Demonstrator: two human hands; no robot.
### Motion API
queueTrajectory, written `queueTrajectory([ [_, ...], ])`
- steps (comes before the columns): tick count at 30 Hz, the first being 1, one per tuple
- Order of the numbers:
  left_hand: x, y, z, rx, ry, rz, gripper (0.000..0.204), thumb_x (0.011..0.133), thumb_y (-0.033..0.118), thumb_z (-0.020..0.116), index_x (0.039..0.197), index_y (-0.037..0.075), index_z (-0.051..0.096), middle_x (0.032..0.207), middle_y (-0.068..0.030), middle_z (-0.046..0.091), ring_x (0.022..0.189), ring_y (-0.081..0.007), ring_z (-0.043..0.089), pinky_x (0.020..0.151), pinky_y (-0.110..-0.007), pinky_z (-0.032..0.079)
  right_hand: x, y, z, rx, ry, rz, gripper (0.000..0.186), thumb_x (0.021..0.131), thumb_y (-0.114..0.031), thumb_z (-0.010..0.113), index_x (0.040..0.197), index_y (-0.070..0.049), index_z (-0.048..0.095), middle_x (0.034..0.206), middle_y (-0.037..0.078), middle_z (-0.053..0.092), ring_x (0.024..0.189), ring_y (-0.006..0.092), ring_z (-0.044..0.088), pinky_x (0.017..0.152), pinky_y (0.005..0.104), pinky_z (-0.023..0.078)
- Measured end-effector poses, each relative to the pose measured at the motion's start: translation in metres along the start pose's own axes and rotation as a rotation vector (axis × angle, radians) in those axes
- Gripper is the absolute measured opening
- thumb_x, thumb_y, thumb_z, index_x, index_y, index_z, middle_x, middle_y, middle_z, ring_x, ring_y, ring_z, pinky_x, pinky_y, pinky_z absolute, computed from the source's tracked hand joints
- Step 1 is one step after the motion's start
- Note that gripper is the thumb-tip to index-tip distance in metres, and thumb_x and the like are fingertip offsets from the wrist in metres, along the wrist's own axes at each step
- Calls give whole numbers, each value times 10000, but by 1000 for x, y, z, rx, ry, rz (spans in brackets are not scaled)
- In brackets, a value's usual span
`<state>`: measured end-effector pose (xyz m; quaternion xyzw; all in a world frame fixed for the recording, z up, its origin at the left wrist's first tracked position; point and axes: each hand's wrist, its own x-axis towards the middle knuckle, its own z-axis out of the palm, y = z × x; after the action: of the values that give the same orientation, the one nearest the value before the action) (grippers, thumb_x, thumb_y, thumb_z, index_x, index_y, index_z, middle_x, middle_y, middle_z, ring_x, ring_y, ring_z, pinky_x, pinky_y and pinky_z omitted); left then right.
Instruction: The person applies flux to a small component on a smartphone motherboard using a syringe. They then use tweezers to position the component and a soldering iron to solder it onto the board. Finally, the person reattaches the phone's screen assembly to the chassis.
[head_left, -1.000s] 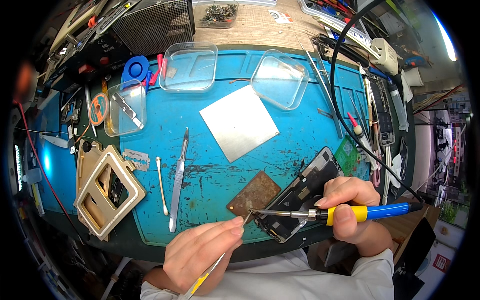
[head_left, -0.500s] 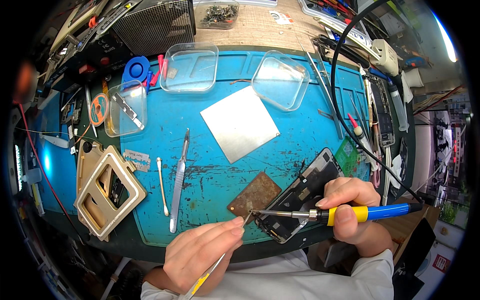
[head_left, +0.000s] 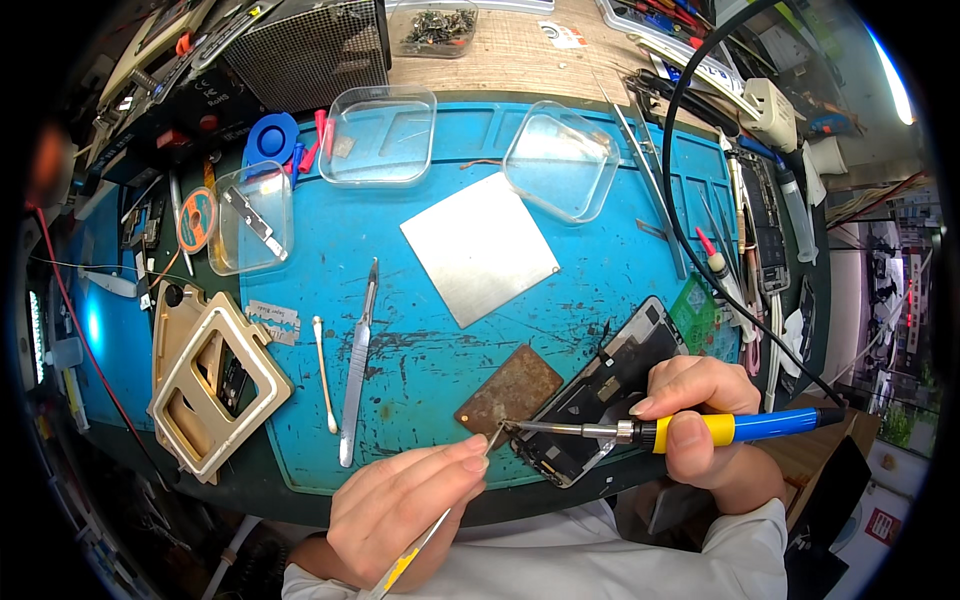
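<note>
My left hand (head_left: 405,510) is closed in a pinch on slim tweezers (head_left: 425,537), silver with a yellow patch. Their fine tip points up and right. My right hand (head_left: 705,405) grips a soldering iron (head_left: 775,424) by its blue and yellow handle. Its metal tip reaches left and meets the tweezers' tip over the lower corner of a rusty brown metal plate (head_left: 515,383). A tiny piece seems to sit where the tips meet, too small to make out. Under the iron lies a dark phone screen assembly (head_left: 640,345), tilted on the mat and partly covered by my right hand.
On the blue mat (head_left: 330,240) lie a silver square plate (head_left: 480,250), a scalpel (head_left: 357,375), a cotton swab (head_left: 325,375) and a razor blade (head_left: 273,322). Clear plastic boxes (head_left: 378,178) stand behind. A beige frame holder (head_left: 215,395) rests left. A black cable (head_left: 672,150) arcs down the right.
Almost nothing differs. Both hands keep their places, and the iron and tweezers tips stay together over the brown plate's corner.
</note>
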<state>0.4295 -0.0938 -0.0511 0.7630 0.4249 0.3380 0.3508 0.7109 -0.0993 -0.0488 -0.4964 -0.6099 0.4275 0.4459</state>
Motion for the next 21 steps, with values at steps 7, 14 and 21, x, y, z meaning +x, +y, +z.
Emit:
queueTrajectory([
  [7,0,-1,1,-6,9,2,212,872,-92,745,1070,-24,711,1014,-206,784,916,-320,785,815,-360,612,0,0,1,35,18,5,198,931,-200,725,946,-2,723,713,84,690,606,173,654,569,284,514],
  [14,0,-1,2,-3,26,4,202,873,-90,749,1061,-25,713,1003,-205,786,909,-321,786,812,-361,613,0,0,1,28,7,11,207,933,-211,730,948,-5,724,722,86,698,605,172,655,567,284,514],
  [21,-1,-1,1,-7,9,4,209,875,-92,747,1070,-27,710,1022,-208,783,916,-322,784,811,-361,613,0,-1,1,11,5,11,206,926,-208,732,946,-4,729,699,80,686,594,174,648,559,283,506],
])
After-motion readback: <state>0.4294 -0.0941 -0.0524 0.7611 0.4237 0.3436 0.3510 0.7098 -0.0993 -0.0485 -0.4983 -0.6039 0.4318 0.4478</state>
